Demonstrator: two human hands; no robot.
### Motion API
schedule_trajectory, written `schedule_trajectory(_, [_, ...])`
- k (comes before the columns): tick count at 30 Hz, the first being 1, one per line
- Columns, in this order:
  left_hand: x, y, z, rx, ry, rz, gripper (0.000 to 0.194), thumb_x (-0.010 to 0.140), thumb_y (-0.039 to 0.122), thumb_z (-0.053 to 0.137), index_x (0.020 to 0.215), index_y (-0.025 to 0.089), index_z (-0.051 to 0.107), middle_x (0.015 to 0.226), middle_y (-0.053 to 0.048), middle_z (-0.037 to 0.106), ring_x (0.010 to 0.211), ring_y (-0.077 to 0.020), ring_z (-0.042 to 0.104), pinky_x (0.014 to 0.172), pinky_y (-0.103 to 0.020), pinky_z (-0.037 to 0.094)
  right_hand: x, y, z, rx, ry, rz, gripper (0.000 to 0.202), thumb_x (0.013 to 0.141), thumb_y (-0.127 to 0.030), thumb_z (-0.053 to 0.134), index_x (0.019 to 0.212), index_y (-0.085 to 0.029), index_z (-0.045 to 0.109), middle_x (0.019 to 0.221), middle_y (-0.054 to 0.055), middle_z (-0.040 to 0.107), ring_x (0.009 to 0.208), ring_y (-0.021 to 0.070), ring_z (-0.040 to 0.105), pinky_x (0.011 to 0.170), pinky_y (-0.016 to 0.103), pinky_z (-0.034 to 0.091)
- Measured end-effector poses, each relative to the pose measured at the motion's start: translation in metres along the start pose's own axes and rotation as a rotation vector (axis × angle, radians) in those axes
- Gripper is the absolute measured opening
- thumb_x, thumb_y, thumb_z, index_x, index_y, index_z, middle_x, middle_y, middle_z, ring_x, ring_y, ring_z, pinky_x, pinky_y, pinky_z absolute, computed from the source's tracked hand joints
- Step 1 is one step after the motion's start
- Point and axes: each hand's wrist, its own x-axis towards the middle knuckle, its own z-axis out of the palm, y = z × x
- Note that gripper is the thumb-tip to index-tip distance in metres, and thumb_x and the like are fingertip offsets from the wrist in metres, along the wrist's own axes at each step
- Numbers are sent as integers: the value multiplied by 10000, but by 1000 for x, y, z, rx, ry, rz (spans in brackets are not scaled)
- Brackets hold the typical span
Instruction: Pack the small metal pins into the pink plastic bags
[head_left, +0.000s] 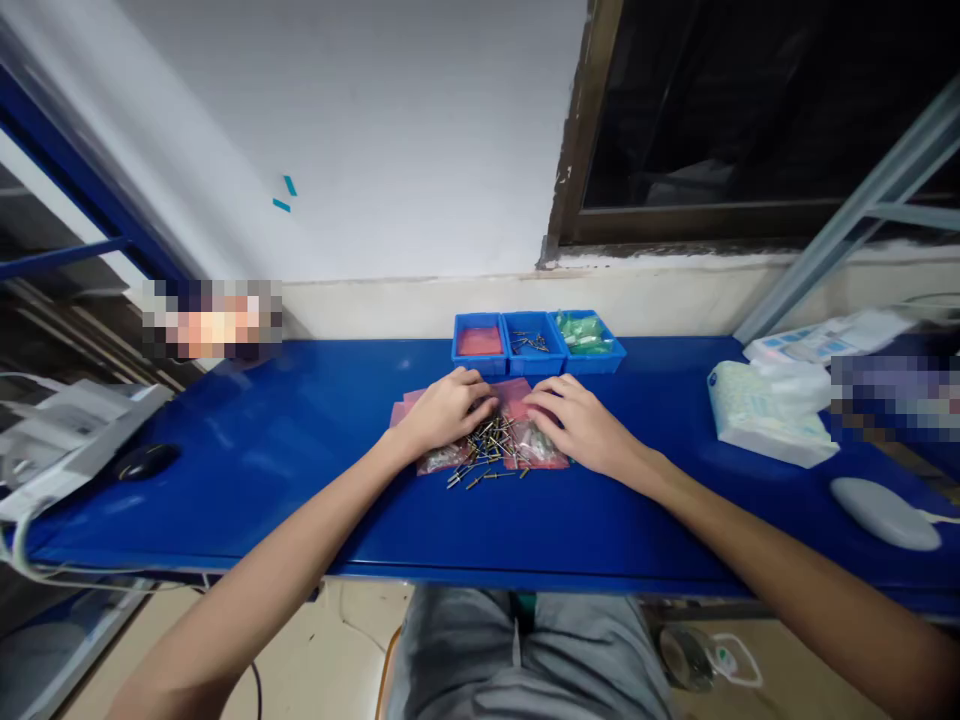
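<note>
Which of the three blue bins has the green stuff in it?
The blue plastic bin at the right end; the middle and left ones show no green.

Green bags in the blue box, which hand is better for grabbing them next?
Probably the right hand. It is closer to the green bags, on the same side, while the left hand is farther off, across the metal pins.

A tissue pack (772, 412) sits on the right, with a pale oval device (885, 513) nearer. A black mouse (146, 461) lies left. Two teal strips (290, 186) mark the far wall (390, 140), left of a dark window (750, 100).
</note>
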Motion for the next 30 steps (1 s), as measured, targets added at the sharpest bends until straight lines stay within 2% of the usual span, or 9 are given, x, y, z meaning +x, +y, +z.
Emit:
schedule_trajectory(5, [0,0,2,9,4,-11,318,1022,318,396,1184,157,618,1028,-96,624,980,-209,569,873,-339,477,-1,-4,-2,14,-47,-48,272,986,-242,462,1100,-202,706,1133,109,620,1098,251,508,972,431,459])
schedule_trajectory(10, [-1,1,1,135,9,-56,311,1017,321,396,1056,152,655,935,-90,635,905,-217,584,798,-336,475,0,-16,-3,74,-97,-6,260,946,-279,555,1166,-234,688,1132,96,603,1080,250,490,973,430,441])
schedule_trajectory(14, [-1,3,-3,168,85,-169,319,1012,342,397,1067,175,663,952,-81,659,862,-205,611,718,-308,462,8,-22,-1,73,-93,1,201,924,-256,591,1073,-216,720,1054,93,600,1029,242,485,934,406,439])
schedule_trajectory(17, [-1,3,-3,148,73,-226,319,1001,335,403,985,174,678,895,-72,673,818,-197,627,677,-292,444,17,-20,3,72,-134,-49,144,917,-224,596,963,-177,724,982,95,587,993,229,491,907,375,444])
schedule_trajectory(23, [-2,2,3,68,68,-253,289,979,363,449,1100,193,650,934,-77,707,808,-201,651,677,-293,441,24,-15,9,35,-159,-76,147,927,-147,556,856,-146,685,903,84,580,929,214,505,900,365,436])
schedule_trajectory(30, [-1,-1,6,18,73,-214,266,971,313,450,1046,179,667,944,-87,712,859,-206,655,753,-312,459,21,-13,16,-5,-134,-120,187,964,-148,509,871,-126,669,898,93,586,899,208,493,859,344,445])
